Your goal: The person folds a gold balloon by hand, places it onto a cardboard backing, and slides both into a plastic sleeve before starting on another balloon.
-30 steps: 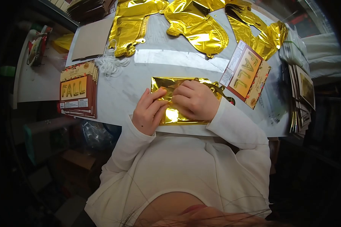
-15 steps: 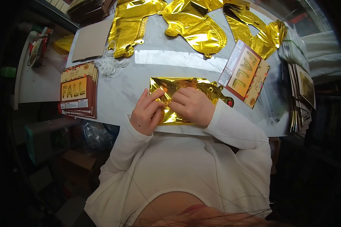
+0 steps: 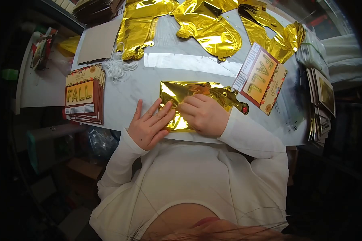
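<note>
A folded gold foil sheet (image 3: 171,90) lies flat on the white marbled table (image 3: 149,74) in front of me. My left hand (image 3: 151,124) rests at its left edge with fingers spread, the fingertips on the foil. My right hand (image 3: 205,115) is curled over the middle of the foil, its fingers bent together and touching it; the fingertips are partly hidden. Crumpled foil tabs (image 3: 229,96) stick out at the right end, beyond my right hand. A printed FALL card (image 3: 257,74) lies to the upper right of the foil.
Large gold foil pieces (image 3: 213,34) lie along the far side. At the left are a stack of FALL cards (image 3: 82,94), white string (image 3: 118,68) and a grey-brown board (image 3: 98,42). Clear plastic bags (image 3: 289,96) and stacked cards (image 3: 319,104) are at the right edge.
My left hand has moved left and a little down, and its fingers have spread from a bent, close pose. My right hand has hardly moved on the foil.
</note>
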Available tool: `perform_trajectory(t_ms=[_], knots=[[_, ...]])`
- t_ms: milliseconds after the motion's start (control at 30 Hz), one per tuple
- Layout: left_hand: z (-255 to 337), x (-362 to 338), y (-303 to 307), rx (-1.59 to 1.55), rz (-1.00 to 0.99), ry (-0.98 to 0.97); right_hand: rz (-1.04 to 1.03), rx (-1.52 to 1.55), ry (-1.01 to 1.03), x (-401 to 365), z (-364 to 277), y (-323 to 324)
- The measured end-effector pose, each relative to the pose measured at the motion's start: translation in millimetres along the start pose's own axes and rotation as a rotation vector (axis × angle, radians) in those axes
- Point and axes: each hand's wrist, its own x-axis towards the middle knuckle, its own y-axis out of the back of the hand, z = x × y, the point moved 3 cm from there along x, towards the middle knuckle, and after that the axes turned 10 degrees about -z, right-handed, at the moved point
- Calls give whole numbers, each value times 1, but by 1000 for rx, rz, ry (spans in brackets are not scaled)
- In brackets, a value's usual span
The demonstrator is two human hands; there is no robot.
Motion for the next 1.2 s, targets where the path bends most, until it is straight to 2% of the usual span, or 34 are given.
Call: perform_trajectory(t_ms=[300,600,667,767,900,967,1067,1133,1200], knots=[[11,12,-5,-206,74,100,-24,-9,25,0,-1,-4],[16,14,-11,-98,36,49,-18,18,-6,0,4,-3],[17,14,-10,-90,31,51,67,122,-42,-3,13,9],[17,15,-9,-90,38,53,149,43,-333,-33,29,66],[17,14,-11,-107,59,48,294,-215,-1071,-141,69,98],[17,14,-11,-88,71,43,240,-165,-1438,-194,103,106],[18,14,-12,-56,91,37,319,-130,-1466,-241,142,90],[18,14,-14,-40,101,40,341,-62,-1406,-255,161,78],[18,14,-14,-34,119,43,459,78,-1438,-264,171,73]])
